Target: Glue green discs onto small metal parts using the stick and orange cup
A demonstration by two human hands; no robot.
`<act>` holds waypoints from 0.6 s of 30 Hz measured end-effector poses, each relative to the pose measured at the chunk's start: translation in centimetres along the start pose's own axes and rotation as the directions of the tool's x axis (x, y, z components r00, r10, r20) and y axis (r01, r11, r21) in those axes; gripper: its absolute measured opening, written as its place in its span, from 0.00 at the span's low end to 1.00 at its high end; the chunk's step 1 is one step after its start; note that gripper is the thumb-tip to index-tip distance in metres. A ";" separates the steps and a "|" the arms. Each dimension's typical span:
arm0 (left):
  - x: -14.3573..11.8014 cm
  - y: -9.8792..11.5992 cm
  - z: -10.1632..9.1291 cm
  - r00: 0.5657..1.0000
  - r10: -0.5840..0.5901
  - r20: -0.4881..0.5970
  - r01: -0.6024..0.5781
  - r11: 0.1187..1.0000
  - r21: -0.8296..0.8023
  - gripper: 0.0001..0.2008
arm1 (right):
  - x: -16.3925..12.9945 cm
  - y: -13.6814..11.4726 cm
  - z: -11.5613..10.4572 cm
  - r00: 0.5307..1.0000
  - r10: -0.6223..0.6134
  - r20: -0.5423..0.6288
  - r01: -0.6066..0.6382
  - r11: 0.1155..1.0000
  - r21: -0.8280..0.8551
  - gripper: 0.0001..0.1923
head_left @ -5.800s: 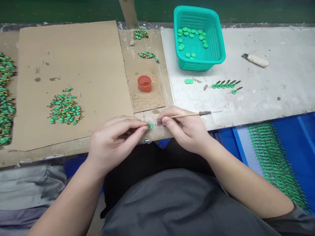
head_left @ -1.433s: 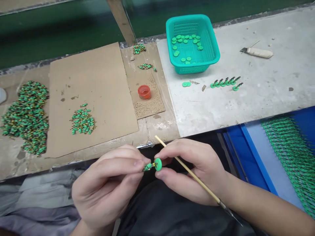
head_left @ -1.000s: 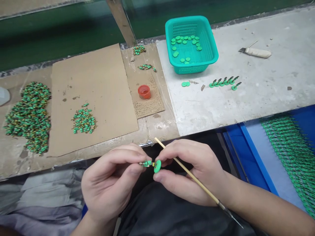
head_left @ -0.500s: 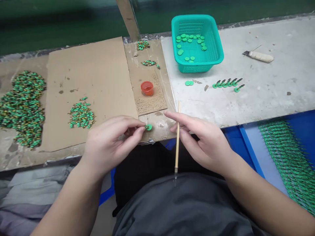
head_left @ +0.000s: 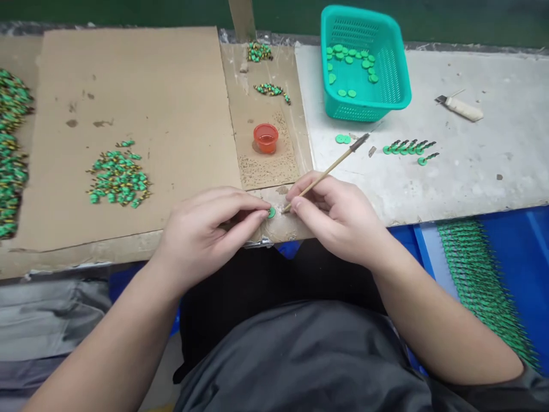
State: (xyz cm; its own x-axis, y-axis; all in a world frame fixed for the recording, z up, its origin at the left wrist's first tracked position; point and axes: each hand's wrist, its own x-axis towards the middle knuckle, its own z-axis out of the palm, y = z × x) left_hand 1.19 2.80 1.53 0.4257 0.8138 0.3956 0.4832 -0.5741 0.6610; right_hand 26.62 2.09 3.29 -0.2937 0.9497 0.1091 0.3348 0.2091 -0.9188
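My left hand rests at the near edge of the workbench and pinches a small green figure with a round green base between thumb and forefinger. Only the disc shows past my fingertips. My right hand holds a thin wooden brush like a pen. Its blunt end sits right beside the green base and its dark tip points up and to the right. The two hands almost touch over a stained strip of cardboard.
A small orange cup stands on the cardboard behind my hands. A teal basket holds several green discs. A row of finished green pieces lies right of it. Heaps of green figures lie left. A blue tray holds rows of green pieces.
Both hands rose from my lap back to the bench edge. My right hand turned the brush round so its dark tip now points away, toward the basket.
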 end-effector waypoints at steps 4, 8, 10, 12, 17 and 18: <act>-0.1 0.3 0.1 0.999 -0.036 -0.024 0.036 0.999 -0.003 0.05 | 0.0 -0.1 -0.2 0.997 0.073 0.021 -0.074 0.997 0.023 0.05; -0.2 0.4 0.1 1.000 -0.029 -0.008 0.029 0.999 0.032 0.06 | 0.4 -0.2 -0.2 1.000 0.018 0.007 -0.018 0.999 -0.047 0.05; -0.2 0.4 0.0 1.000 -0.023 -0.003 0.023 0.998 0.053 0.06 | 0.6 -0.3 -0.2 1.000 -0.027 0.011 0.028 0.993 -0.118 0.06; -0.2 0.4 0.0 1.000 -0.028 -0.004 0.028 0.997 0.065 0.07 | 0.9 -0.4 -0.3 0.997 -0.068 0.028 0.072 0.980 -0.187 0.08; 0.0 0.3 0.0 1.000 -0.016 0.000 0.016 0.999 0.048 0.07 | 1.4 -0.3 -1.1 0.981 -0.172 0.093 0.193 0.934 -0.302 0.10; 0.0 0.3 0.0 1.000 -0.011 0.000 0.011 0.999 0.048 0.07 | 1.4 -0.2 -1.2 0.979 -0.178 0.096 0.200 0.924 -0.325 0.09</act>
State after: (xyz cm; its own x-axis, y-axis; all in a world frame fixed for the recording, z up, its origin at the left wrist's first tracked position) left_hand 1.28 2.67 1.74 0.4202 0.8201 0.3884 0.5242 -0.5687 0.6339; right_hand 27.19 3.68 4.10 -0.4331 0.8704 0.2340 0.5420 0.4590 -0.7040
